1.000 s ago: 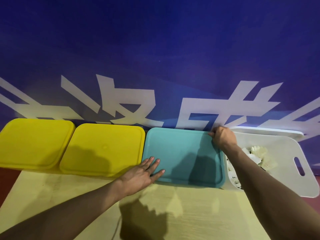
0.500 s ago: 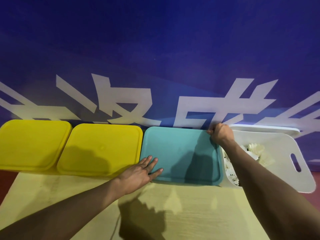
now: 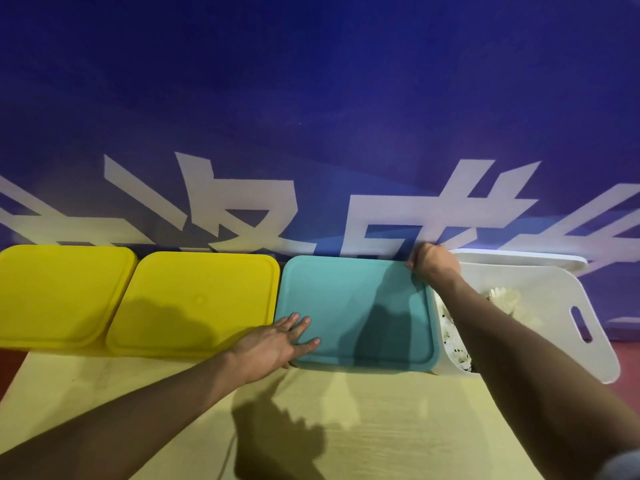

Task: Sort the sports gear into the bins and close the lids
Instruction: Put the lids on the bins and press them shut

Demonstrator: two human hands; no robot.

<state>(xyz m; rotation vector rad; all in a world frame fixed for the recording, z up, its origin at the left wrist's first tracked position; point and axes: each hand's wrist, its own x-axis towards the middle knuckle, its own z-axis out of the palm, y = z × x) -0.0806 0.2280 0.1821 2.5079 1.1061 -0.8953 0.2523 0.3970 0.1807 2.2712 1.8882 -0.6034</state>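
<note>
Little is shifting since a second ago: we are keeping both hands on the teal lid (image 3: pixel 356 306), and only our view is drifting slightly. Our left hand (image 3: pixel 273 344) is lying flat with fingers straight and spread, pressing down on the near left corner of the teal lid. Our right hand (image 3: pixel 434 263) is curling over the far right corner of the teal lid, fingers bent round its edge and gripping it. The teal lid is sitting level on its bin, covering it.

Left of the teal lid, a yellow lid (image 3: pixel 197 303) is lying closed on its bin, just beside it, and a second yellow lid (image 3: pixel 59 296) is lying further left, touching the first. Right of the teal lid, a white bin (image 3: pixel 453 367) is standing uncovered, with white shuttlecocks (image 3: pixel 502 297) showing inside it past our right forearm. A white lid (image 3: pixel 561 306) with a slot handle is leaning tilted across the right of that bin. All bins are lining the far edge of a pale table (image 3: pixel 381 427), in front of a blue banner (image 3: pixel 311 98) with white characters.
</note>
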